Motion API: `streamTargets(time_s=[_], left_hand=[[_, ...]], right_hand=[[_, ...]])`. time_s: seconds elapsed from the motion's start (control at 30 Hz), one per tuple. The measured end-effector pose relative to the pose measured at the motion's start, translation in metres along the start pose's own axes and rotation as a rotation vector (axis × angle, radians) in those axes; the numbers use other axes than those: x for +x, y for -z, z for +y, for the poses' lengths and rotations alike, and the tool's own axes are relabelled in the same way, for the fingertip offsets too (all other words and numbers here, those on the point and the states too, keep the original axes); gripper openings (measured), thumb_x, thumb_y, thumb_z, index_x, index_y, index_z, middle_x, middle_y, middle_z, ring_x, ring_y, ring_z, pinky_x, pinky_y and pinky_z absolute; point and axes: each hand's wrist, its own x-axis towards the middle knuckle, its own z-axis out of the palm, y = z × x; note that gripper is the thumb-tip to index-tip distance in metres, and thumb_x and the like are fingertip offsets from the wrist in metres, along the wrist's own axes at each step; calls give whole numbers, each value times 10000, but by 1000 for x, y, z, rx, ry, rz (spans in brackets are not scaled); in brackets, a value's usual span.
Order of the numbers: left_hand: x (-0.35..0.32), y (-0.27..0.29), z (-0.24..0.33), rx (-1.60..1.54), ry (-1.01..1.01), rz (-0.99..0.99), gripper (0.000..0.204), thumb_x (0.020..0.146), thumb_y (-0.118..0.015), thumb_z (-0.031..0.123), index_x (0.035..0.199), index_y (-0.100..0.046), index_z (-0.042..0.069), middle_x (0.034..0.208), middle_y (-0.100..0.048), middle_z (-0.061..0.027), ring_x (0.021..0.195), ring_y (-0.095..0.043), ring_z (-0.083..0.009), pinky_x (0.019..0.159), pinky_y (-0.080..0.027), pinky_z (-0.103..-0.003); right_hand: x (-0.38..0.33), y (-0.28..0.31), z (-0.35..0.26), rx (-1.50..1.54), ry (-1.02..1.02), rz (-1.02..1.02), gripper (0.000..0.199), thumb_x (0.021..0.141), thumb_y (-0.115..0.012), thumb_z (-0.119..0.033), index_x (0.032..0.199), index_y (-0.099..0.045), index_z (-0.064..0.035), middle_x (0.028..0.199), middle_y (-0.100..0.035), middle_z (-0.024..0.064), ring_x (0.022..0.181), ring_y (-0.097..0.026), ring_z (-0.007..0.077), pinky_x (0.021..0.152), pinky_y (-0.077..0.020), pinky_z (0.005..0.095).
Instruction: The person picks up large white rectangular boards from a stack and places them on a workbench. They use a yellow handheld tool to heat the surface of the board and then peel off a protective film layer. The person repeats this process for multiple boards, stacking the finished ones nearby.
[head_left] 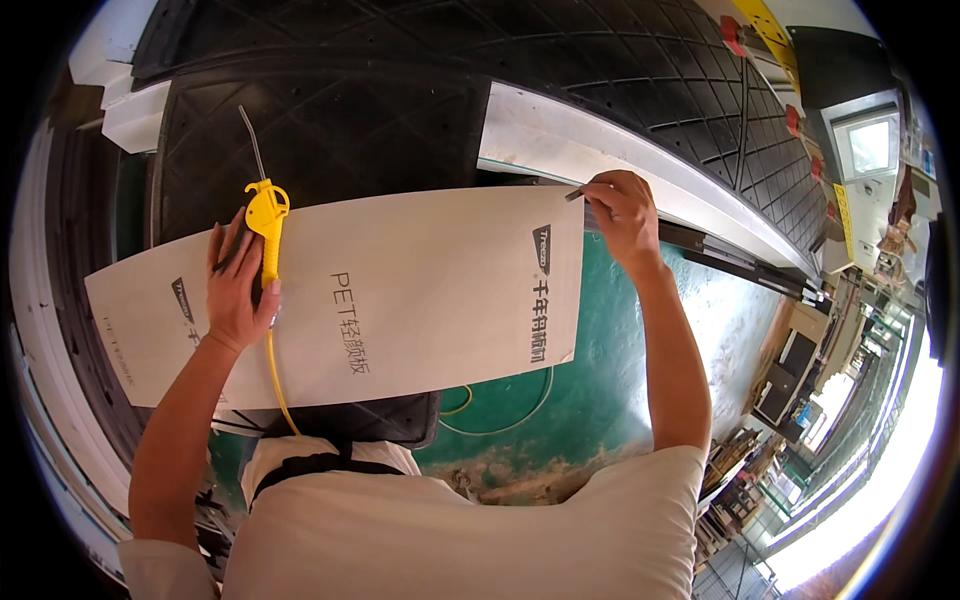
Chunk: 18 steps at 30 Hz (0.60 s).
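A long white-faced board (450,290) with dark printing lies in front of me across black surfaces, its right part over the green floor. My left hand (240,285) rests on the board's left part, around a yellow air blow gun (268,215). The thumb is by the lower handle, and the fingers lie over a dark lever. Its thin bent metal nozzle points away from me. At the far right corner of the board, my right hand (622,215) pinches a small dark grey strip (573,196); its exact kind is unclear.
A yellow hose (278,385) runs from the gun towards my waist. Behind the board are a black padded surface (320,140), a white beam (560,130) and a large grooved black bed (640,70). Stacked boards and racks (730,470) stand right, beyond the green floor (610,330).
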Motion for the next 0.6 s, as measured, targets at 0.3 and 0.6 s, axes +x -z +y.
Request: streamTargets(time_s=[0.3,0.6], left_hand=[[1,-3,-1,17,-8,21,623,1004,-431,391,1432,-524,-52,1532,-482,-231,1479,-389,-379,1251,-194,-586],[0,-2,1,20,-7,7,611,1001,-430,376,1406,-537,-68,1509,-495,-238,1463,-399,-398,1248,-196,-595]], right_hand=[[6,1,-2,-57,39,-161,203,787,-710,26,943,-705,-103,883,-627,44,882,-639,273,679,-563,400],[-90,20,-39,-56,-63,-412,221,812,-687,-7,992,-703,-135,912,-636,29,894,-655,262,658,-585,406]])
